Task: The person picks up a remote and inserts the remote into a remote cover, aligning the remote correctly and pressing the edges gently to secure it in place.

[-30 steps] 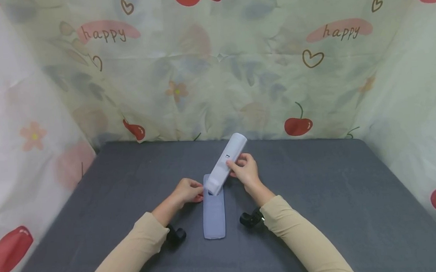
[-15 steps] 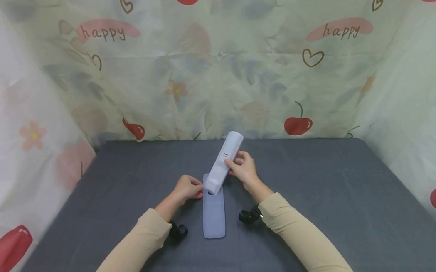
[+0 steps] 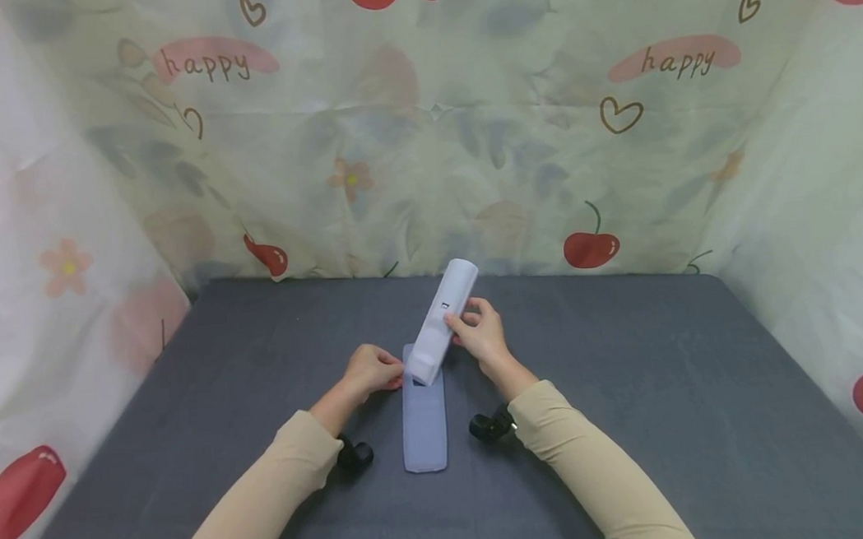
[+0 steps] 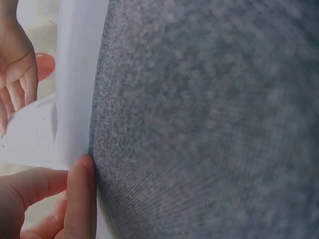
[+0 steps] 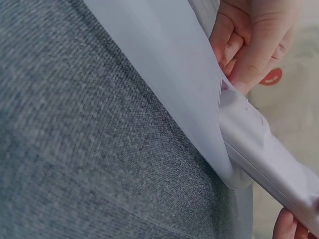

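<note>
My right hand (image 3: 482,332) grips a long white remote control (image 3: 442,322) between thumb and fingers, its far end raised and tilted to the right. The near end of the remote sits at the opening of a pale translucent sleeve (image 3: 424,435) that lies lengthwise on the table. In the right wrist view the remote's rounded tip (image 5: 239,112) is in the slit of the sleeve (image 5: 164,64). My left hand (image 3: 373,369) pinches the sleeve's left edge beside that opening. Its fingertips (image 4: 82,172) show at the edge in the left wrist view.
A dark grey cloth (image 3: 617,390) covers the table. Behind it and at both sides hang patterned curtains (image 3: 470,168) with cherries and hearts. A black wrist camera (image 3: 493,424) sits under the right forearm, another black camera (image 3: 355,455) under the left.
The remote's raised end has swung slightly to the left, with my right hand following. My left hand has shifted slightly upward, still at the sleeve's edge. The sleeve has stayed in place.
</note>
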Demonstrator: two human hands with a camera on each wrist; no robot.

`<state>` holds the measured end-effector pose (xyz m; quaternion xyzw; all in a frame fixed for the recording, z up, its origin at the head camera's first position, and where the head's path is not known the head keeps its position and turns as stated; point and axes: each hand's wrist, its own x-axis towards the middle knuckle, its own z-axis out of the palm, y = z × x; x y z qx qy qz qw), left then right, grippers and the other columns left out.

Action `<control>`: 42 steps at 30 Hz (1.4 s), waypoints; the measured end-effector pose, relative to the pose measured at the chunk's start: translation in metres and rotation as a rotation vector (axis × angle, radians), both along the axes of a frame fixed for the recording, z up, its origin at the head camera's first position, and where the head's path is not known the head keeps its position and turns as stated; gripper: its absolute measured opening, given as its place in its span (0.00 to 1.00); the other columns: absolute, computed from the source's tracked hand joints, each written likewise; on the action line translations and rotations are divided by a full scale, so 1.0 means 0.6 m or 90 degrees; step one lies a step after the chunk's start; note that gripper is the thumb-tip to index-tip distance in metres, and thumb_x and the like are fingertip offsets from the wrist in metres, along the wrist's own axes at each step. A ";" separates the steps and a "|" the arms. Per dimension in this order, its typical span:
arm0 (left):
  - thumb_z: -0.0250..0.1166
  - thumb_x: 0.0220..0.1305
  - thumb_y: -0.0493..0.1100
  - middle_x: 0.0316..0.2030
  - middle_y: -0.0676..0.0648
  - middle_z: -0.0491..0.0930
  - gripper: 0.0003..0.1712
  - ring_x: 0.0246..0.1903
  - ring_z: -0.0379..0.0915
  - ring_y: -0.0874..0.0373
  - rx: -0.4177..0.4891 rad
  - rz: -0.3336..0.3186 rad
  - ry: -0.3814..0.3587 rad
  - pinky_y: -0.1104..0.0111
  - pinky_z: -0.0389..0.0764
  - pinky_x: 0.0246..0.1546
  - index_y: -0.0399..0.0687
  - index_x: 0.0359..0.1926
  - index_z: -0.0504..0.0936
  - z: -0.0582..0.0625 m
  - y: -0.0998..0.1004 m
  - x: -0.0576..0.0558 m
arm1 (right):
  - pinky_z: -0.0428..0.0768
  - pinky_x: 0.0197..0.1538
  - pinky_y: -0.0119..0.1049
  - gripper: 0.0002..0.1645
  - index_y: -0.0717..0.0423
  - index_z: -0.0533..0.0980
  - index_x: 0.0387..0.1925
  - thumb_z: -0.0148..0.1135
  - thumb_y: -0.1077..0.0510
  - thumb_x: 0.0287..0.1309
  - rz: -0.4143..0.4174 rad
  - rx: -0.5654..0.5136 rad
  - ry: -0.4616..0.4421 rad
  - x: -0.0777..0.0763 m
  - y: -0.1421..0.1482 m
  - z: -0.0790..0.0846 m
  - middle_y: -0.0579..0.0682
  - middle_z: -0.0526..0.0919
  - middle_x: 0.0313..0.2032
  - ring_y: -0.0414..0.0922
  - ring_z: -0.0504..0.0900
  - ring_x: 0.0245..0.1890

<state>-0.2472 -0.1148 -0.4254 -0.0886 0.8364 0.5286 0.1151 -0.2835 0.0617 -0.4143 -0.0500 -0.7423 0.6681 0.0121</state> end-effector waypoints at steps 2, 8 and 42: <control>0.61 0.58 0.31 0.22 0.46 0.77 0.08 0.17 0.74 0.65 -0.008 0.002 0.005 0.74 0.81 0.25 0.26 0.36 0.82 -0.001 0.000 0.000 | 0.82 0.36 0.35 0.27 0.66 0.65 0.57 0.61 0.64 0.57 0.006 0.004 0.000 -0.001 -0.001 0.000 0.70 0.78 0.49 0.41 0.79 0.31; 0.61 0.58 0.32 0.23 0.45 0.78 0.08 0.18 0.74 0.65 -0.027 0.011 0.003 0.74 0.80 0.24 0.28 0.34 0.82 -0.002 0.001 0.001 | 0.83 0.39 0.38 0.29 0.64 0.64 0.60 0.60 0.63 0.58 0.026 0.016 -0.015 -0.006 0.000 -0.001 0.70 0.78 0.50 0.43 0.80 0.34; 0.59 0.59 0.33 0.24 0.45 0.79 0.10 0.19 0.75 0.65 0.000 0.013 -0.006 0.73 0.81 0.26 0.28 0.37 0.81 0.000 0.002 0.000 | 0.78 0.53 0.46 0.33 0.62 0.58 0.66 0.56 0.63 0.62 0.176 0.008 -0.093 -0.013 0.008 0.020 0.71 0.73 0.56 0.43 0.81 0.38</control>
